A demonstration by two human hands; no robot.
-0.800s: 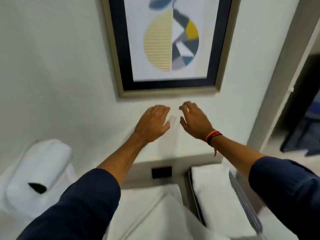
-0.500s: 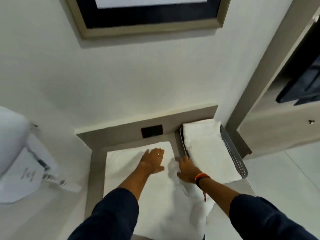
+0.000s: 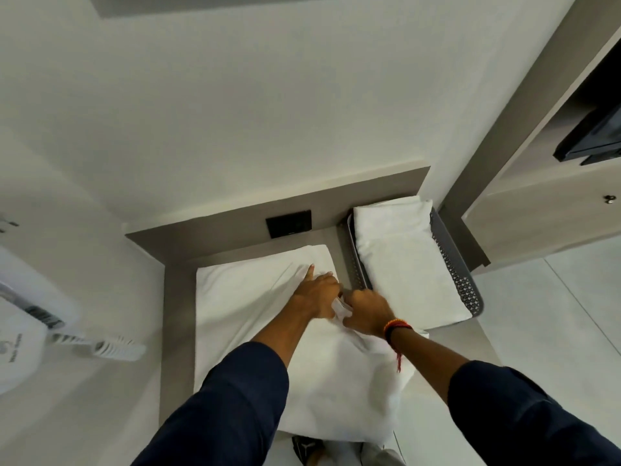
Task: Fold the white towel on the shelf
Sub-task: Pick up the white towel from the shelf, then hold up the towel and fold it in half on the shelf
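Note:
A white towel [image 3: 242, 307] lies spread over the grey shelf [image 3: 178, 297], its near part hanging over the front edge. My left hand [image 3: 317, 290] rests on the towel near its right side, forefinger stretched out, the other fingers curled by a bunched fold. My right hand [image 3: 368, 312], with a red and orange wristband, is closed on that bunched fold of towel at the right edge. The two hands touch over the fold.
A grey perforated basket [image 3: 453, 264] with a folded white towel [image 3: 403, 250] in it stands at the shelf's right. A black socket plate [image 3: 289, 223] sits on the back panel. A white appliance [image 3: 30, 317] is at the left, a cabinet [image 3: 544, 216] at the right.
The view tilted down from the wall picture to the shelf. Both hands dropped from the wall onto the towel, then drew together, and my right hand closed on a fold.

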